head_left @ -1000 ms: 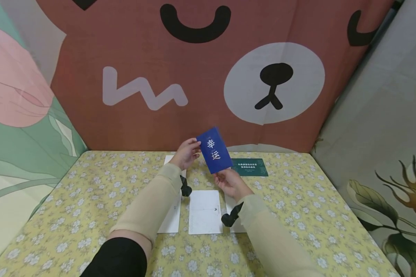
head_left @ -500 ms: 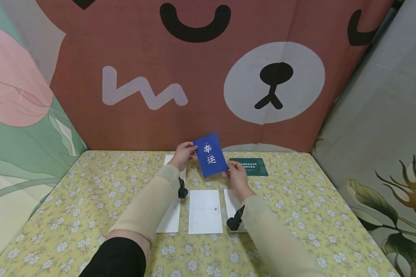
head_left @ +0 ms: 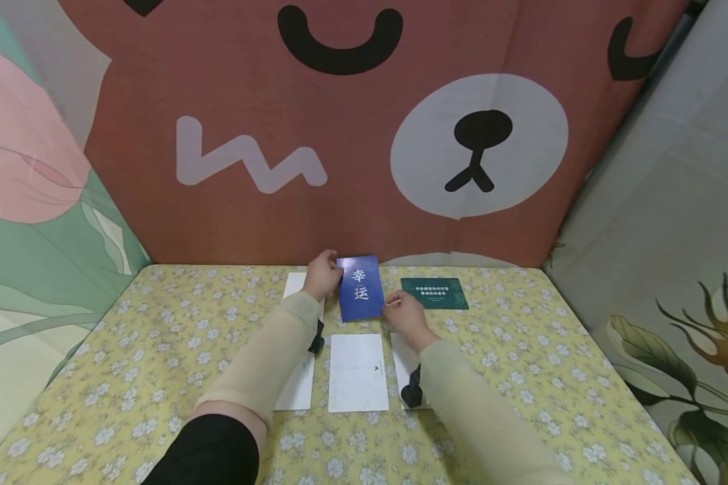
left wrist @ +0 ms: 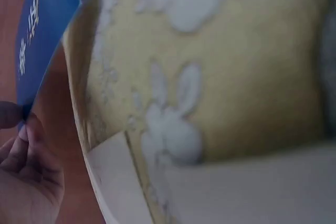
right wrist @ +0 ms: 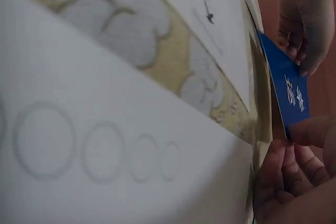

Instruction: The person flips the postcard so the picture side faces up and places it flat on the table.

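A big cloth with a brown bear's face (head_left: 339, 135) hangs behind the tabletop (head_left: 157, 364), which has yellow flowery cloth on it. A green card (head_left: 434, 294) lies flat at the back, just past the right hand (head_left: 407, 316), its long side going left to right. A white card (head_left: 359, 374) lies nearer, in the middle. The right arm covers part of another white card (head_left: 404, 357), and the left arm hides some of the white paper (head_left: 297, 391) beside it. The blue card (head_left: 361, 289) is held over the back of the tabletop, between the hands. The left hand (head_left: 324, 275) pinches its top left part; the right hand pinches its bottom right corner. Its long side points away from the person, the far end leaning a tiny bit left, and its white writing faces up, right way round. I can't tell if its bottom edge touches the cloth.
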The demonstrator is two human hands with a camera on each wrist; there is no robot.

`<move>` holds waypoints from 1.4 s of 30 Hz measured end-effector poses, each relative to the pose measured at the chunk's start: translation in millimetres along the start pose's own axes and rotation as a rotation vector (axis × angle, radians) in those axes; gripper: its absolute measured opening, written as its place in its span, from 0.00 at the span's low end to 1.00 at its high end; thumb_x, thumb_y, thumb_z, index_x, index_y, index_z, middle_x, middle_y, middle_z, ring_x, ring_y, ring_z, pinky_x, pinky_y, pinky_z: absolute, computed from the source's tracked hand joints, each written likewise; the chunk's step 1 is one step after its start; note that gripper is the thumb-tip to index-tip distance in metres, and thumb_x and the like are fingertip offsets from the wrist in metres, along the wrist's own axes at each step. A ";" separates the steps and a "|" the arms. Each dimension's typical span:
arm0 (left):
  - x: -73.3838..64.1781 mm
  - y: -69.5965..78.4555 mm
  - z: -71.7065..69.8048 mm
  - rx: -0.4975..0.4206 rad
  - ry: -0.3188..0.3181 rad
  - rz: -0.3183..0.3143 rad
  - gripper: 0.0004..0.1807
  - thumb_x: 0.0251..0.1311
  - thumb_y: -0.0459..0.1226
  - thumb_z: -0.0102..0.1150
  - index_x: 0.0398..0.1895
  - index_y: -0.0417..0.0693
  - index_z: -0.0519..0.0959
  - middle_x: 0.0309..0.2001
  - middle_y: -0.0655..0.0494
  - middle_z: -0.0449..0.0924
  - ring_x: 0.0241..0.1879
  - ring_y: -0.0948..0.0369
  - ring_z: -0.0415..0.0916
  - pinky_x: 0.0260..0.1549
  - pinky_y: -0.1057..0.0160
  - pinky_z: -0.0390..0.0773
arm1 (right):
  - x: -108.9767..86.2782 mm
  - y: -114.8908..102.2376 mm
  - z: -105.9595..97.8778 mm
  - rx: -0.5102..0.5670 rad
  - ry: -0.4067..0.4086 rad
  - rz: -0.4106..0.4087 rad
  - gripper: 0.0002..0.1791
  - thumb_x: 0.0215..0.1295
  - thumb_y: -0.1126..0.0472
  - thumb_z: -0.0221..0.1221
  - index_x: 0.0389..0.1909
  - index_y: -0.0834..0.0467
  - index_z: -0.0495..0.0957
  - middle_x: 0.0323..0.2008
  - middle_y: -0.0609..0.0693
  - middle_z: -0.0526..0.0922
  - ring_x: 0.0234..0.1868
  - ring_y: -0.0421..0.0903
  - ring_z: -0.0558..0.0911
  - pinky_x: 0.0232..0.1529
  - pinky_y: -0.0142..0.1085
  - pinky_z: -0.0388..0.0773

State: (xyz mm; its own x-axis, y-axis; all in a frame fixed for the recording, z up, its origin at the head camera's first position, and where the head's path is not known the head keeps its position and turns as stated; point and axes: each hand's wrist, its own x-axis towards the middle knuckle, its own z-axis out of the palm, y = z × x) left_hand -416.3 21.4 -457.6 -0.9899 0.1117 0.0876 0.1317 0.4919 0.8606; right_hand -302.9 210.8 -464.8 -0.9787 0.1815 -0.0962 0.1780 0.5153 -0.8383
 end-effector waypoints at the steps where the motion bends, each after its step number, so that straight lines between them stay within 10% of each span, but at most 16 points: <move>1: 0.5 -0.6 1.2 0.071 0.000 0.028 0.23 0.68 0.31 0.57 0.65 0.33 0.74 0.45 0.42 0.82 0.41 0.50 0.80 0.43 0.53 0.80 | -0.4 0.0 0.3 -0.028 -0.010 -0.009 0.05 0.70 0.64 0.59 0.43 0.60 0.76 0.37 0.55 0.84 0.34 0.47 0.82 0.34 0.40 0.78; 11: -1.6 7.7 8.7 0.374 -0.071 -0.021 0.29 0.66 0.40 0.65 0.68 0.39 0.74 0.62 0.42 0.79 0.60 0.46 0.78 0.59 0.47 0.76 | -3.3 -2.4 6.9 -0.276 -0.046 -0.090 0.03 0.68 0.65 0.57 0.39 0.59 0.79 0.28 0.50 0.81 0.28 0.45 0.76 0.31 0.37 0.73; 27: -7.7 12.7 18.0 0.580 -0.231 -0.097 0.37 0.64 0.44 0.69 0.73 0.40 0.69 0.68 0.41 0.72 0.65 0.45 0.71 0.65 0.43 0.69 | -4.8 -7.8 11.6 -0.393 -0.083 -0.082 0.08 0.71 0.63 0.56 0.44 0.60 0.81 0.32 0.50 0.83 0.31 0.47 0.78 0.34 0.40 0.76; 35: -13.7 10.5 9.9 0.574 -0.274 -0.099 0.33 0.65 0.47 0.67 0.69 0.41 0.75 0.67 0.40 0.68 0.65 0.44 0.69 0.64 0.40 0.67 | -6.6 -8.4 14.3 -0.413 -0.123 -0.095 0.08 0.73 0.63 0.56 0.44 0.61 0.82 0.33 0.50 0.83 0.31 0.47 0.78 0.36 0.41 0.76; 42: -13.9 12.8 -9.6 0.306 -0.321 -0.104 0.30 0.71 0.43 0.60 0.69 0.33 0.71 0.67 0.39 0.72 0.63 0.45 0.73 0.60 0.46 0.74 | -3.7 -4.2 7.6 -0.377 -0.141 -0.085 0.12 0.73 0.61 0.57 0.49 0.63 0.82 0.40 0.53 0.85 0.35 0.46 0.79 0.40 0.43 0.79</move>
State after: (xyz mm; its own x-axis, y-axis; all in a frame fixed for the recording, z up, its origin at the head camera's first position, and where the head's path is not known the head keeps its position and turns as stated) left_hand -401.5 17.8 -443.0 -0.9385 0.2864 -0.1929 0.0899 0.7420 0.6644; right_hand -300.8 201.6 -464.9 -0.9913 0.0218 -0.1296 0.0952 0.7990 -0.5937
